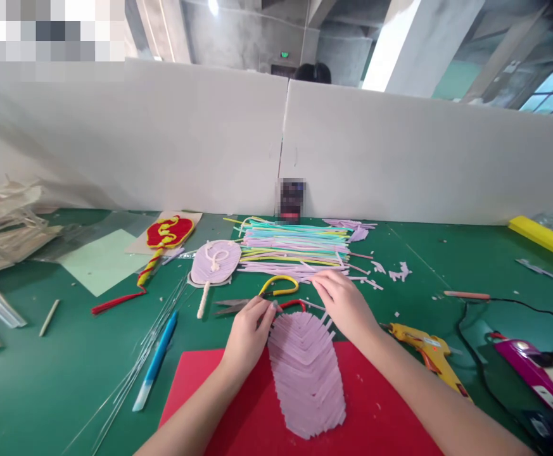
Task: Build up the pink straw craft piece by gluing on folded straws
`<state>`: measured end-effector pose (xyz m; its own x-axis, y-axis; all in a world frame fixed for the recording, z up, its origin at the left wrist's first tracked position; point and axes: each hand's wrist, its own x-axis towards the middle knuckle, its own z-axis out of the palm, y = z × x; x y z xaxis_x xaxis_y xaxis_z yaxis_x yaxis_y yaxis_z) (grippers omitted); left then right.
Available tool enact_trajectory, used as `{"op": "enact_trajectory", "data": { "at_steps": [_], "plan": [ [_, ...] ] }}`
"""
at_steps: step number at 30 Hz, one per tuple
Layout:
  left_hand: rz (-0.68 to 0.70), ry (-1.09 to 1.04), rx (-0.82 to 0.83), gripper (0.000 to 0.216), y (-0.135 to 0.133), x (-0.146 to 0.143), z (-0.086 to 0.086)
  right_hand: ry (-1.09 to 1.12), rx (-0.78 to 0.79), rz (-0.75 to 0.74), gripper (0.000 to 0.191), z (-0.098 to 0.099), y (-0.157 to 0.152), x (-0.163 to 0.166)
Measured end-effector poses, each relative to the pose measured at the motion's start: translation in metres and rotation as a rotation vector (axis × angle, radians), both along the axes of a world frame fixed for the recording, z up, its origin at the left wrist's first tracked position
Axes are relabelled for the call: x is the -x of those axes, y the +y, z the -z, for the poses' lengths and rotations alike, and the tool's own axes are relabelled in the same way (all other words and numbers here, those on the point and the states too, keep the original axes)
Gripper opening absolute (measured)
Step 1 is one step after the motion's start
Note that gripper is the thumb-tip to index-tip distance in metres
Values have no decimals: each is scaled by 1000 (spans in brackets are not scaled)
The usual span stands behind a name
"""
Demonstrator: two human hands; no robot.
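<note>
One head-worn view here, close over the counter (86, 361), looking forward and down, white partition (381, 145) facing it!

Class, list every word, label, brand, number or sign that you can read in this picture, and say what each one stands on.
No text can be read.
Green lit sign in the background: too small to read.
Yellow glue gun: any marking on it is too small to read.
Purple item at right: any marking is too blurred to read.
Dark item by the white partition: pixelated, so any text is hidden.
</note>
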<state>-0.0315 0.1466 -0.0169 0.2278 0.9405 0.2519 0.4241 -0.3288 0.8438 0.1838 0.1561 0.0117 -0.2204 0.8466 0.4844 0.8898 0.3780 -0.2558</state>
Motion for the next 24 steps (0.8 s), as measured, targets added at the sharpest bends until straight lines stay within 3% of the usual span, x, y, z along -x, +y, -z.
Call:
{"op": "enact_trajectory", "data": {
  "at_steps": [3, 9, 14, 24],
  "plan": [
    [5, -21, 15, 35, 0, -1, 1, -313, 138, 60, 23, -7, 37, 9],
    [6, -39, 36, 36, 0, -1, 4, -425, 189, 48, 16, 3, 71, 27],
    [1, -50, 33, 37, 0, -1, 4, -384, 175, 79, 16, 3, 74, 21],
    [1, -39, 57, 37, 0, 0, 0, -60, 65, 172, 15, -20, 82, -12]
  ]
}}
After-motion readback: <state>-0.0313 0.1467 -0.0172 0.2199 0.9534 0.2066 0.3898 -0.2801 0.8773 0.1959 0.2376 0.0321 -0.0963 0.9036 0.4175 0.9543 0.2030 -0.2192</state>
